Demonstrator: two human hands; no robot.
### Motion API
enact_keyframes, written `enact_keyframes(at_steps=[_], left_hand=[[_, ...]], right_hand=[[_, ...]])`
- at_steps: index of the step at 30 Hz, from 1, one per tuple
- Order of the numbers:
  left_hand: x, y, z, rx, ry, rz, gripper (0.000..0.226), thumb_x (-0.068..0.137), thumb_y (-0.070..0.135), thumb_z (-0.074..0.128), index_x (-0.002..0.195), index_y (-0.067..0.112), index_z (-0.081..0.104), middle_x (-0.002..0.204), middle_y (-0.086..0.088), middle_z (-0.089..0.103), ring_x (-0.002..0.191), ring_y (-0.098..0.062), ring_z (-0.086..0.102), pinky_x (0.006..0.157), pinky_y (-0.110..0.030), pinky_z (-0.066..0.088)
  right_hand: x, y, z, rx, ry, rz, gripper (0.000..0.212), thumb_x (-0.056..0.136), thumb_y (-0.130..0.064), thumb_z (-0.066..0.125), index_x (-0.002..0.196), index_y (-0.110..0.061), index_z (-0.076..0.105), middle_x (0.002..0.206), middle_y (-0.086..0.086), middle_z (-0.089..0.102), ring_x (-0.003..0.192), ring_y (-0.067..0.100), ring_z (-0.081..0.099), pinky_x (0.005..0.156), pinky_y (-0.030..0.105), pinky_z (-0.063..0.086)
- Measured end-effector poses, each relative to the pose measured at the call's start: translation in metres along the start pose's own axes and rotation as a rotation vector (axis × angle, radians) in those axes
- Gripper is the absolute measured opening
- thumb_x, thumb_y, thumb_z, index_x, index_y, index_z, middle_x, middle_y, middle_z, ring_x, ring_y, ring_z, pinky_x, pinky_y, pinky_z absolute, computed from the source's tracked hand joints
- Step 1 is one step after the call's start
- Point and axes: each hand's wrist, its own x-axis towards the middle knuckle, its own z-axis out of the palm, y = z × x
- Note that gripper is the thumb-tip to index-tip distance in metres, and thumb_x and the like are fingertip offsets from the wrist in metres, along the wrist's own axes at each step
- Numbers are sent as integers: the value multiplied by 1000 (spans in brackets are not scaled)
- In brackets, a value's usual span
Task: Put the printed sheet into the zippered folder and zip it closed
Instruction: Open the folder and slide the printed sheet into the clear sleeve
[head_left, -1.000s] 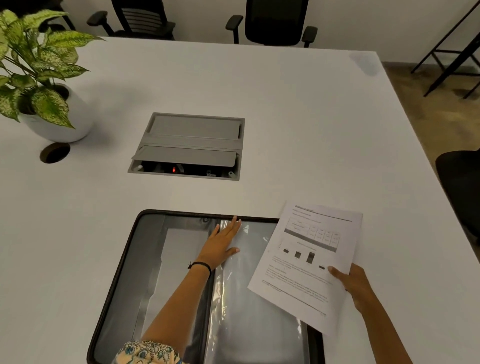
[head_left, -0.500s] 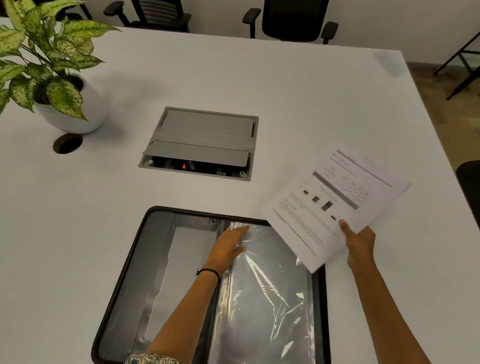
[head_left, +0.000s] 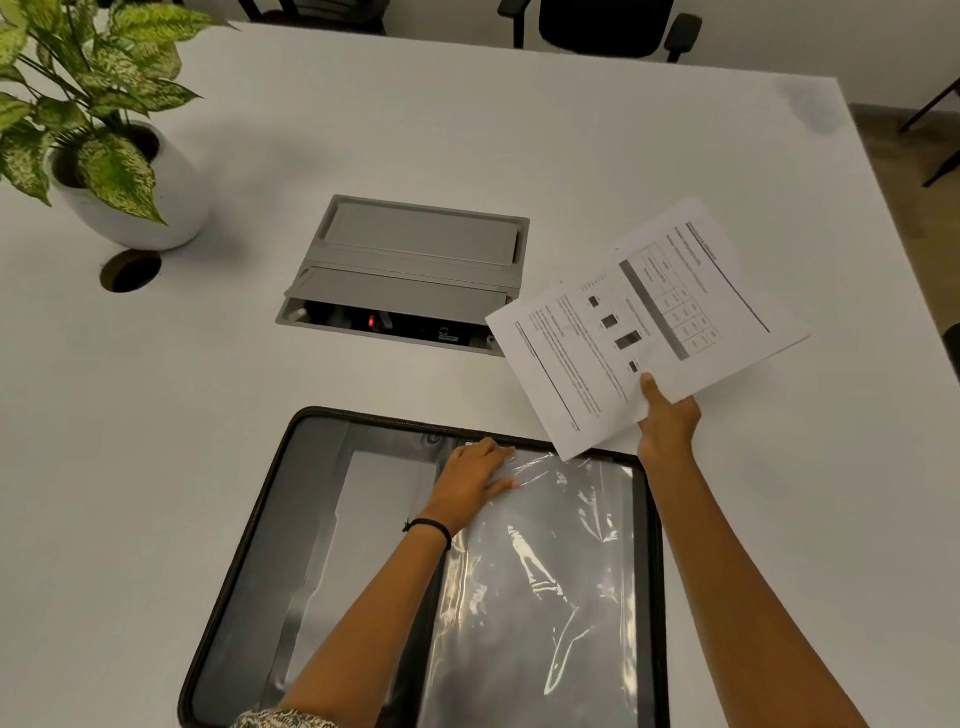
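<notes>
Two grips work: the left grip (head_left: 475, 475) lies flat, fingers (head_left: 496, 451) straight, on the clear sleeve (head_left: 561, 597) of the spread zippered folder (head_left: 311, 493) on the desk (head_left: 156, 415); farther off, the right grip (head_left: 667, 421) pinches the printed sheet (head_left: 649, 322) beyond the folder's far-right corner.

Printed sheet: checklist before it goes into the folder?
1. zippered folder open, lying flat on the table: ok.
2. printed sheet secured: ok, the right hand pinches its near edge, thumb on top.
3. clear sleeve steadied: ok, the left hand rests flat on its far corner.
4. Sleeve mouth open: cannot tell.
5. Sheet squared to the sleeve: not ok, it is tilted and held past the folder's far right corner.
6. Sleeve smooth: not ok, it is wrinkled.
</notes>
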Motion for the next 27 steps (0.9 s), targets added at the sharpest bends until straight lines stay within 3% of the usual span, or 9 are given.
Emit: enact_keyframes(at_steps=[4, 7, 13, 18, 22, 27], left_hand=[[4, 3, 4, -58, 139, -9, 21, 93, 28, 55, 108, 17, 65, 98, -1, 61, 92, -17, 56, 95, -26, 33], [5, 2, 7, -48, 200, 20, 15, 93, 25, 55, 95, 20, 68, 96, 3, 64, 90, -15, 56, 89, -23, 30], [1, -2, 7, -8, 251, 103, 14, 92, 25, 56, 93, 19, 69, 90, 2, 67, 85, -15, 57, 86, -25, 33], [2, -3, 5, 30, 257, 144, 18, 93, 28, 54, 95, 17, 69, 92, 0, 68, 86, -17, 58, 83, -24, 33], [6, -2, 2, 33, 242, 169, 21, 94, 29, 53, 95, 15, 69, 90, -2, 68, 84, -20, 60, 79, -32, 43], [10, -9, -8, -4, 243, 150, 19, 94, 30, 54, 98, 17, 68, 91, 0, 68, 84, -16, 58, 77, -29, 42]], right_hand=[[3, 11, 20, 7, -18, 8, 39, 86, -5, 62, 123, -10, 53, 125, 9, 59, 106, 20, 57, 100, 50, 46], [5, 20, 34, -13, -34, 15, 39, 85, -5, 63, 122, -8, 53, 123, 10, 59, 106, 20, 57, 101, 50, 45], [12, 35, 53, -66, -107, 8, 35, 85, -6, 64, 119, -9, 56, 112, 4, 61, 103, 20, 59, 98, 45, 48], [12, 53, 55, -202, -201, -15, 37, 84, -6, 65, 120, -4, 56, 117, 13, 62, 101, 21, 60, 88, 34, 50], [20, 57, 48, -333, -234, -7, 36, 83, -6, 66, 117, -3, 57, 118, 19, 63, 103, 29, 62, 88, 38, 52], [38, 44, 33, -456, -299, -2, 39, 84, -9, 66, 121, -6, 54, 122, 17, 61, 97, 24, 60, 83, 38, 51]])
